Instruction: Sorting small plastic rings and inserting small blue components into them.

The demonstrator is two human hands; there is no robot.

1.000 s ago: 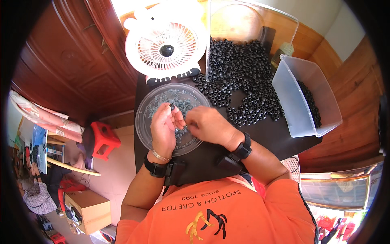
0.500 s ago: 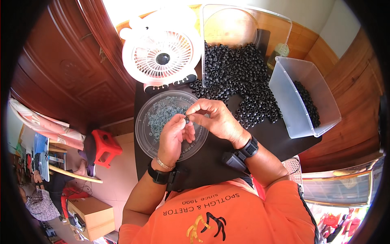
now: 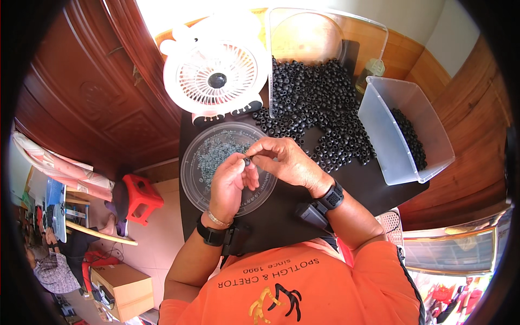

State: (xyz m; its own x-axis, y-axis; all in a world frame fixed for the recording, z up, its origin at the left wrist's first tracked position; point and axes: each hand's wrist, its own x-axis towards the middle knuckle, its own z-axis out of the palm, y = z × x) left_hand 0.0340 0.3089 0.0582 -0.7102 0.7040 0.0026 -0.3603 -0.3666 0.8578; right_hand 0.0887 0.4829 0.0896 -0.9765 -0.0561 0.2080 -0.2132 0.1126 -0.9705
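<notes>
Both my hands meet over the right side of a shallow round clear tray (image 3: 254, 203). Between the thumb and fingers of my left hand (image 3: 227, 181) is a small black bead-like piece (image 3: 247, 161) with a hole. My right hand (image 3: 290, 162) pinches right at that piece, thumb against forefinger; whatever its fingertips hold is too small to make out. Many tiny blue-grey pieces (image 3: 211, 158) lie scattered in the tray, partly hidden by my left hand. Beyond my right hand spreads a large heap of similar black pieces (image 3: 319, 92) on the dark table (image 3: 276, 216).
A white fan (image 3: 218, 80) stands behind the tray. At the right, a translucent bin (image 3: 380, 130) holds more black pieces. A clear bottle (image 3: 369, 75) stands beyond it. Left on the floor are a red stool (image 3: 142, 199), a cardboard box (image 3: 127, 292) and another person (image 3: 57, 273).
My hands have shifted very slightly, still together at the black piece. The tray, heap and bin look the same.
</notes>
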